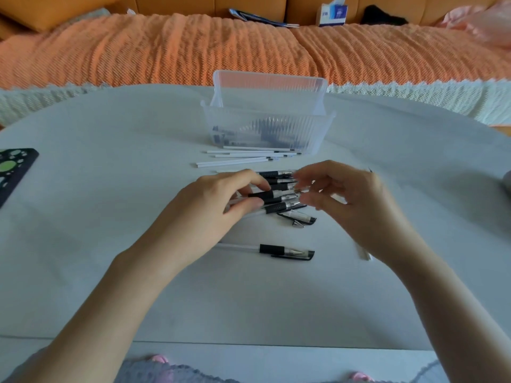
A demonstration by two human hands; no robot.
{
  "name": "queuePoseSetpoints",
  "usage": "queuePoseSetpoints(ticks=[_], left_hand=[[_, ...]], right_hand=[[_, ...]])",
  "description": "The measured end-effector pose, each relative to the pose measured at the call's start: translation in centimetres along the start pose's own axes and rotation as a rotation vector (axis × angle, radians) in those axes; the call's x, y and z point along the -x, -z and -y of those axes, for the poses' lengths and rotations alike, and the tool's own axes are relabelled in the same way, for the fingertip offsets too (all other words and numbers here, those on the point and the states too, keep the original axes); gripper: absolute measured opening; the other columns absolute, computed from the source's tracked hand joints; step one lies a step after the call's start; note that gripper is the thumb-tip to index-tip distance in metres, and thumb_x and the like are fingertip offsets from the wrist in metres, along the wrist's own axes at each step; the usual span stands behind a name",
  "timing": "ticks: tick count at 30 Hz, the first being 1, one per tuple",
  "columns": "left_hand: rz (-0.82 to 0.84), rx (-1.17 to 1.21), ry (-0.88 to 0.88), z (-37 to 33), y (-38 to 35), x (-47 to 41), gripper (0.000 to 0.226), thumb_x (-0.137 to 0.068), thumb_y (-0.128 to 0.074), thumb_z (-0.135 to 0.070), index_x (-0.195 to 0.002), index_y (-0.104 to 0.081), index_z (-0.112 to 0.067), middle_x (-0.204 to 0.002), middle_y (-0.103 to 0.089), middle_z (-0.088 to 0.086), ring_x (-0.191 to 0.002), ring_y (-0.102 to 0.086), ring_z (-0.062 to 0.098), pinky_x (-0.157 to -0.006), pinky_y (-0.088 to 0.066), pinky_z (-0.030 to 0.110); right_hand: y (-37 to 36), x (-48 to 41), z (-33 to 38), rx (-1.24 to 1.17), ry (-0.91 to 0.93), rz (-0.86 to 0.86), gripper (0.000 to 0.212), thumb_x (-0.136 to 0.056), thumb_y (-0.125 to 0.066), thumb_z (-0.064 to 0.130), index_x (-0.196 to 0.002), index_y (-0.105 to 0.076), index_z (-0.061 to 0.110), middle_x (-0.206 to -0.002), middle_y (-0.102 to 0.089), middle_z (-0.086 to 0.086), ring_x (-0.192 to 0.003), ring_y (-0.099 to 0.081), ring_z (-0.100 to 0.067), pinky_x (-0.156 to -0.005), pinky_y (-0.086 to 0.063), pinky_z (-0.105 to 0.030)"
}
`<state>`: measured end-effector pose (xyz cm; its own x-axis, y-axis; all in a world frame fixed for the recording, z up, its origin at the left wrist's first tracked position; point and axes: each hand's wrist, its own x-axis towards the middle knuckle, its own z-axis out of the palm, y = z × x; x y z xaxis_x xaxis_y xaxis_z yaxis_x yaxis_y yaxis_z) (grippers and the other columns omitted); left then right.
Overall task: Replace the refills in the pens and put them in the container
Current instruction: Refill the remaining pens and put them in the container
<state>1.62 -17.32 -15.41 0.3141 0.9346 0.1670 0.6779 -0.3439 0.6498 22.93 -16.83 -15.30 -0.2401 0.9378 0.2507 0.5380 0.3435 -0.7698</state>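
Left hand (218,200) is closed on a pen (272,195) lying crosswise, tip rightward. Right hand (343,194) is blurred; its grip cannot be told. More pens (279,176) are half hidden beneath. Refills (235,161) lie crosswise before the container (265,125).

This was a home living room. An orange sofa (249,6) ran along the far edge of the white table (110,272), its seat draped in a knitted orange throw (166,51) with a white lace trim. A tissue box (331,15) and a pink cushion (484,20) lay on it.
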Motion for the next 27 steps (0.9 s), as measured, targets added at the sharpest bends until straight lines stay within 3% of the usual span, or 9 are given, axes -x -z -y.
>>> queuePoseSetpoints(ticks=[3, 8, 12, 17, 22, 27], left_hand=[[-0.016, 0.017, -0.026, 0.1, 0.0, 0.0, 0.015, -0.086, -0.063, -0.028, -0.099, -0.064, -0.035, -0.075, -0.057, -0.028, -0.072, -0.055, -0.005, -0.075, -0.045, 0.025], [-0.036, -0.004, -0.055, 0.2, -0.1, 0.0, 0.014, -0.085, -0.063, -0.029, -0.099, -0.065, -0.031, -0.076, -0.056, -0.028, -0.074, -0.053, -0.007, -0.072, -0.041, 0.018], [-0.042, -0.032, -0.065, 0.1, -0.2, 0.0, 0.013, -0.086, -0.063, -0.027, -0.097, -0.065, -0.031, -0.08, -0.056, -0.028, -0.08, -0.053, 0.001, -0.071, -0.042, 0.02], [-0.019, -0.035, -0.07, 0.1, -0.4, 0.2, 0.016, -0.085, -0.064, -0.031, -0.098, -0.06, -0.039, -0.09, -0.058, -0.024, -0.078, -0.057, 0.01, -0.069, -0.047, 0.025], [-0.012, -0.057, -0.138, -0.7, -1.0, 0.1, 0.016, -0.081, -0.062, -0.045, -0.092, -0.055, -0.036, -0.076, -0.054, -0.033, -0.058, -0.049, -0.002, -0.054, -0.035, 0.015], [-0.066, -0.102, -0.164, -0.8, -1.3, 0.2, 0.016, -0.086, -0.054, -0.049, -0.089, -0.054, -0.033, -0.068, -0.059, -0.017, -0.06, -0.055, 0.008, -0.058, -0.046, 0.029]], right_hand=[[0.4, 0.0, -0.2, -0.085, -0.071, 0.004, 0.025, -0.081, -0.069, 0.006, -0.1, -0.066, 0.022, -0.089, -0.068, 0.008, -0.066, -0.061, -0.006, -0.066, -0.048, -0.014], [0.2, 0.2, -0.4, -0.041, -0.117, 0.022, 0.01, -0.083, -0.066, 0.017, -0.081, -0.069, 0.026, -0.062, -0.066, 0.003, -0.055, -0.058, -0.01, -0.062, -0.047, -0.027], [-0.4, 0.2, 0.0, -0.044, -0.089, 0.019, 0.012, -0.085, -0.064, 0.014, -0.076, -0.067, 0.022, -0.063, -0.065, 0.009, -0.052, -0.057, -0.005, -0.056, -0.043, -0.016], [-0.6, 0.3, 0.3, -0.056, -0.096, 0.049, 0.01, -0.085, -0.064, 0.019, -0.077, -0.067, 0.015, -0.065, -0.064, 0.003, -0.057, -0.06, -0.011, -0.055, -0.044, -0.017], [-0.9, 0.4, 0.7, -0.094, -0.086, 0.07, 0.009, -0.084, -0.066, 0.016, -0.075, -0.066, 0.018, -0.067, -0.064, 0.007, -0.058, -0.061, -0.014, -0.06, -0.047, -0.025], [-0.8, 0.6, 1.0, -0.116, -0.056, 0.08, 0.008, -0.083, -0.068, 0.014, -0.077, -0.068, 0.018, -0.068, -0.065, 0.005, -0.059, -0.061, -0.013, -0.067, -0.05, -0.033]])
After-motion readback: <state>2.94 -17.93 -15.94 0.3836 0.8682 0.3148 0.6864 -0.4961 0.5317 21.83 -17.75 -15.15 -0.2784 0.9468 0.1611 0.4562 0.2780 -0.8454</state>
